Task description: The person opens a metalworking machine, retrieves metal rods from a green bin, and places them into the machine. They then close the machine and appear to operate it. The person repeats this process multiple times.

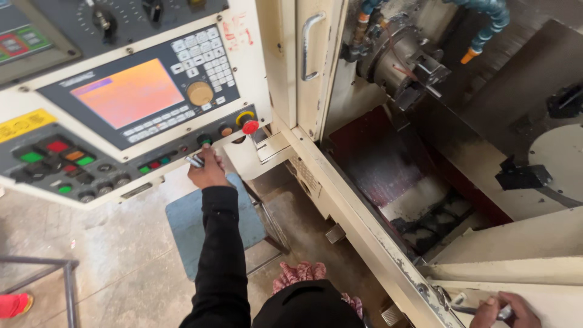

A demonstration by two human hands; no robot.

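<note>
A small shiny metal piece point(194, 161) sits in the left hand point(208, 172), fingers wrapped tight around it, right under the control panel point(121, 121). The red round button point(250, 127) is at one o'clock from that hand. Far off at four o'clock, the right hand point(503, 310) grips a metal handle point(480, 310) on the machine's sliding door point(516, 270).

Single head view, worn high, looking steeply down. Control panel point(130, 115) fills upper left, close; open machine bay point(425, 164) at right. Floor point(121, 255) well below. Left hand point(207, 170) mid-frame, right hand point(501, 310) at bottom edge.
</note>
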